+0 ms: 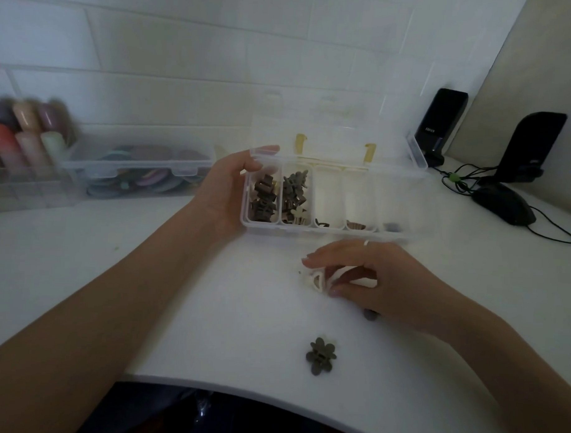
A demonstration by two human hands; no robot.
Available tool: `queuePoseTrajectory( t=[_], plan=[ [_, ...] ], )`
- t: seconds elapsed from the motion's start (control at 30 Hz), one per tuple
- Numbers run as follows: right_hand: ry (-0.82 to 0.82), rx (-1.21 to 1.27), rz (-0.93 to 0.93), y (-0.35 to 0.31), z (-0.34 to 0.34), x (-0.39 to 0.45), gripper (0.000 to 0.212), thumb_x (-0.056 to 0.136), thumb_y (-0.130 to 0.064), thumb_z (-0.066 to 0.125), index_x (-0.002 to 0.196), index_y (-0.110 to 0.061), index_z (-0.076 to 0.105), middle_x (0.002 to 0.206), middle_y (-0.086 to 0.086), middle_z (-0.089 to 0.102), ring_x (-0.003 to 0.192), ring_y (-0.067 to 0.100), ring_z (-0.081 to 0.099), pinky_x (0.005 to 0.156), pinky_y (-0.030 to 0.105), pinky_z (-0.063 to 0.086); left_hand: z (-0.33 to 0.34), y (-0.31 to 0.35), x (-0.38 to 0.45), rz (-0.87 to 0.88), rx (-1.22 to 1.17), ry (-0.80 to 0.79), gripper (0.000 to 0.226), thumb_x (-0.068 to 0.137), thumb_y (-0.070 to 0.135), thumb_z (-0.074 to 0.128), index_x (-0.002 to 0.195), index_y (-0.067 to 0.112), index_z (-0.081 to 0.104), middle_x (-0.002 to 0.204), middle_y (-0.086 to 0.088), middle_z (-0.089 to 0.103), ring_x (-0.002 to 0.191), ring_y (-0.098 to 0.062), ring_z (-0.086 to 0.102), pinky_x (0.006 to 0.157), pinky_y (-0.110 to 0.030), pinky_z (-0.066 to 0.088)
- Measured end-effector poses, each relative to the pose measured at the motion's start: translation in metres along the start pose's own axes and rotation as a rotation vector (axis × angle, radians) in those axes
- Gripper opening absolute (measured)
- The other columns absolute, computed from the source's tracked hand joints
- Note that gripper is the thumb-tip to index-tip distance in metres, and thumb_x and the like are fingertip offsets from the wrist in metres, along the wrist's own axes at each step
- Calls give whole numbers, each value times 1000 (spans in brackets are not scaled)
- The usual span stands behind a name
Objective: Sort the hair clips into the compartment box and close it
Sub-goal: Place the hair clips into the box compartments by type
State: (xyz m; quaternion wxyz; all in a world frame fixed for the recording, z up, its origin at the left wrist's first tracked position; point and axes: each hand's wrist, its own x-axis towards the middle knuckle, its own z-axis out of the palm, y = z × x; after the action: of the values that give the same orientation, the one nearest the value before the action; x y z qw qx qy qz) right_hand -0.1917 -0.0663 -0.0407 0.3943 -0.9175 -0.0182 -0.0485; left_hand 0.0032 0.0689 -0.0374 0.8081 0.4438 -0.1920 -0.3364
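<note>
A clear compartment box (325, 230) stands open on the white table, its lid (339, 134) tilted up behind. Brown clips (262, 196) fill the leftmost compartment and grey flower clips (294, 190) the one beside it; the three right compartments hold a clip or two each. My left hand (227, 185) grips the box's left end, thumb on the rim. My right hand (363, 277) lies in front of the box, fingers pinching cream-white clips (316, 280) on the table. A grey flower clip (320, 355) lies nearer me. A small dark clip (369, 315) peeks out under my right palm.
A closed clear storage box (137, 169) of coloured items and a rack of coloured rolls (25, 132) stand at the back left. At the back right stand two black speakers (439, 124), a black mouse (501, 204) and cables (457, 180). The table's front edge (239, 389) curves near me.
</note>
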Motion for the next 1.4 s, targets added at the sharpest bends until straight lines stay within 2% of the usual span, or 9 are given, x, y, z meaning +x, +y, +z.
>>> queuePoseTrajectory(
  t=[0.23, 0.33, 0.4, 0.57, 0.73, 0.9, 1.0, 1.13, 1.4],
  plan=[
    [65, -64, 0, 0, 1, 1, 33, 84, -5, 65, 104, -31, 69, 86, -7, 62, 62, 6, 61, 44, 27, 54, 0, 0, 0, 4, 8, 2, 60, 63, 16, 47, 122, 13, 58, 114, -14, 59, 92, -29, 61, 68, -34, 57],
    [63, -125, -128, 1, 6, 3, 40, 83, -4, 66, 110, -34, 66, 96, -16, 62, 81, 2, 59, 67, 20, 53, -1, 0, 0, -3, 11, 8, 62, 63, 16, 48, 124, 13, 58, 118, -14, 56, 98, -30, 58, 73, -35, 57],
    [38, -129, -180, 1, 10, 4, 36, 83, -2, 65, 109, -28, 68, 99, -11, 66, 85, 2, 59, 72, 17, 50, -1, 0, 0, -4, 17, 12, 63, 63, 16, 48, 125, 13, 58, 117, -14, 57, 96, -29, 59, 73, -35, 57],
    [118, -31, -87, 0, 12, 5, 20, 79, -1, 70, 91, -17, 73, 83, -5, 70, 75, 5, 63, 64, 7, 46, 0, 1, -1, -11, 0, -1, 58, 63, 16, 47, 120, 14, 58, 113, -13, 59, 86, -27, 64, 65, -34, 56],
    [218, 98, -87, -1, 13, 5, 18, 73, 3, 74, 72, -14, 66, 85, -6, 71, 73, 7, 68, 67, 15, 53, 0, 0, -1, -1, -10, -10, 59, 63, 15, 47, 121, 12, 57, 112, -14, 59, 86, -28, 64, 65, -35, 57],
    [193, 70, -79, -2, 17, 6, 17, 78, -1, 71, 80, -16, 66, 81, -5, 69, 76, 6, 67, 72, 16, 53, -1, -1, 0, -2, -3, -3, 57, 63, 15, 46, 119, 13, 59, 115, -15, 56, 89, -29, 61, 67, -35, 57],
    [186, 11, -89, 0, 17, 6, 28, 77, 4, 70, 88, -22, 70, 85, -4, 70, 80, 5, 66, 75, 13, 51, -1, -1, 0, 6, 0, 1, 58, 64, 15, 46, 121, 13, 58, 108, -13, 60, 79, -25, 66, 63, -33, 56],
    [161, -110, -121, 3, 17, 8, 38, 78, 2, 69, 104, -25, 70, 88, -8, 62, 81, 4, 60, 77, 11, 48, -2, -1, 1, 7, 7, 2, 58, 64, 15, 46, 120, 12, 58, 115, -16, 56, 89, -29, 62, 66, -35, 56],
    [189, -160, -132, 2, 17, 7, 28, 78, -3, 71, 98, -22, 72, 94, -9, 63, 80, 2, 59, 70, 9, 46, -2, 0, 1, 10, 21, 13, 59, 63, 15, 47, 120, 12, 59, 116, -15, 58, 90, -29, 63, 66, -35, 56]
  ],
)
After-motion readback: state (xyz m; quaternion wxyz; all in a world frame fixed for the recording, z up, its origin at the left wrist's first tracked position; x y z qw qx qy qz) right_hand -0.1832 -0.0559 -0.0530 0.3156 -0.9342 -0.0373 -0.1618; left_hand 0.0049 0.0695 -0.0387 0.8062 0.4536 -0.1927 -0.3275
